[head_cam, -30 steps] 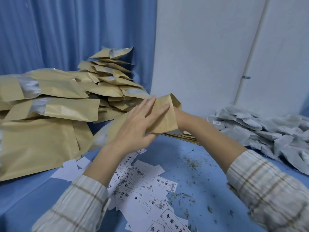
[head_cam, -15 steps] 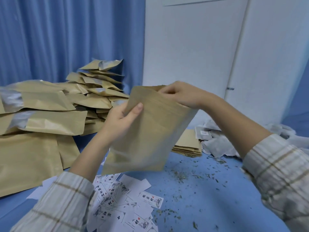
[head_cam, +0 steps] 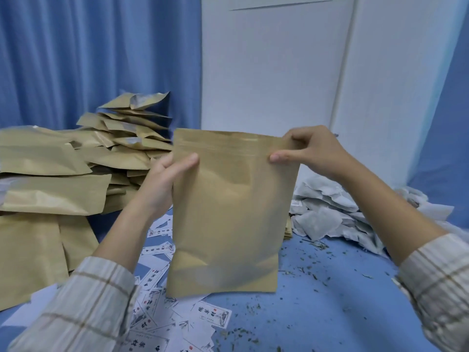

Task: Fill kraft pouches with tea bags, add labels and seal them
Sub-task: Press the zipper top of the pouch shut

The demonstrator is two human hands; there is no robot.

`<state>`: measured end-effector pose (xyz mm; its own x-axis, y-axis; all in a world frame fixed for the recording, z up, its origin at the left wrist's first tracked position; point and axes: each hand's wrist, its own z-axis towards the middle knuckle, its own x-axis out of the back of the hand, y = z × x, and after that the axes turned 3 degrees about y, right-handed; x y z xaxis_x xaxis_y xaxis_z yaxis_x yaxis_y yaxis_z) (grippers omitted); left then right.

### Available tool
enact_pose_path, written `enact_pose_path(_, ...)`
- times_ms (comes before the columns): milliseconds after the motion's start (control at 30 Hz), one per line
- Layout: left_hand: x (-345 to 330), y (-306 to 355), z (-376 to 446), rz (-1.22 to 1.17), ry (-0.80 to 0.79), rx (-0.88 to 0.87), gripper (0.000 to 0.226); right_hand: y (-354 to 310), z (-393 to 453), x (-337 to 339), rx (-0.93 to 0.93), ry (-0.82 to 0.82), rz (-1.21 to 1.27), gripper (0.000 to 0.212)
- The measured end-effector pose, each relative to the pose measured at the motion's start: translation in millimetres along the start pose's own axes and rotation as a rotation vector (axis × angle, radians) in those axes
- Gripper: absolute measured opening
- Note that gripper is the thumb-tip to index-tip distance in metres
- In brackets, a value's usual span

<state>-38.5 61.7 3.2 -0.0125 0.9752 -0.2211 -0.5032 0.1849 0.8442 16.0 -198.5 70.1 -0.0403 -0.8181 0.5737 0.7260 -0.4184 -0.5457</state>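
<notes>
Kraft pouch (head_cam: 228,212) hung upright over the table (head_cam: 330,301), left hand (head_cam: 165,179) and right hand (head_cam: 309,151) pinching its top corners; apparently unfilled; tea bags (head_cam: 330,207), labels (head_cam: 213,313), sealing remained.

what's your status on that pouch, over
Left hand and right hand pinch kraft pouch upright by its top corners. Top not opened. Nothing blocking.

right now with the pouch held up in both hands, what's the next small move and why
Probably pull the mouth open: the kraft pouch hangs upright and flat, the left hand and right hand pinch its top corners, and the tea bags wait just to the right.
</notes>
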Motion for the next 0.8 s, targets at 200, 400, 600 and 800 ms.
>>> enact_pose_path(200,-15,-9,12,0.187,0.318,-0.059,0.011,21,0,-6,-0.026,0.079,0.025,0.02)
enact_pose_path(400,-24,-25,15,0.234,0.334,-0.12,0.015,35,-2,-1,-0.053,0.072,0.029,0.038)
enact_pose_path(600,-42,-32,12,0.313,0.292,-0.201,0.018,12,5,1,-0.06,-0.191,-0.357,0.057)
enact_pose_path(800,-59,-21,13,0.339,0.176,-0.188,0.012,-19,23,-23,0.052,-0.23,-0.37,0.016)
